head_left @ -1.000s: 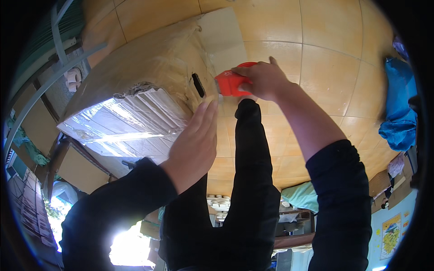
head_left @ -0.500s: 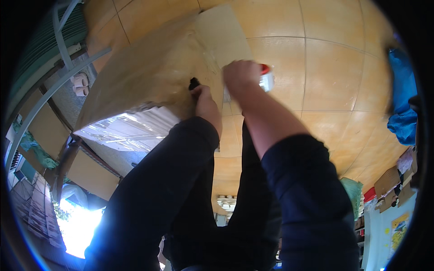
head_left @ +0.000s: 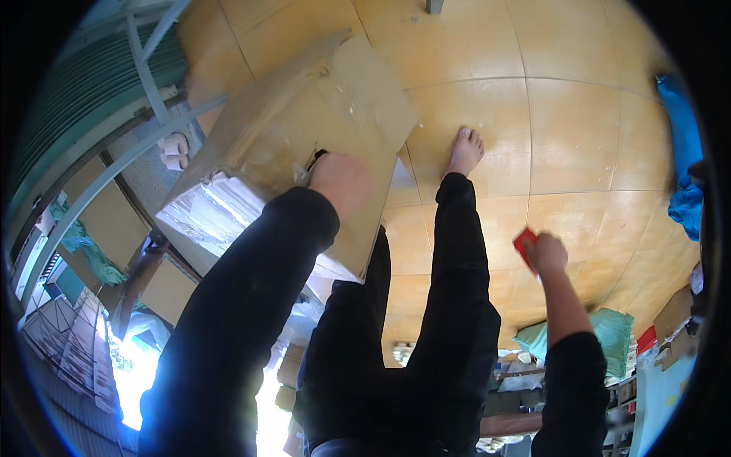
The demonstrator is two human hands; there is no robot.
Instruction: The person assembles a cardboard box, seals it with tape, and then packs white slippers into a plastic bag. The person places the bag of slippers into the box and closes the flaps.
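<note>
A large brown cardboard box, with clear tape over its top and a shiny, pale side, stands tilted on the left. My left hand is over its upper face, closed around a small black object that mostly hides under the fingers. Its exact kind cannot be made out. Well apart from the box, out to the right, my right hand grips a small red object with a pale edge beneath it. Its kind is unclear too.
My bare foot is on the tan tiled floor beyond the box. Pale slippers and a grey metal frame lie left. A blue bag is far right; green sacks sit lower right.
My right hand has swung from beside the box out to the right and nearer me, carrying the red object. My left hand stays at the box, whose position in view has shifted.
</note>
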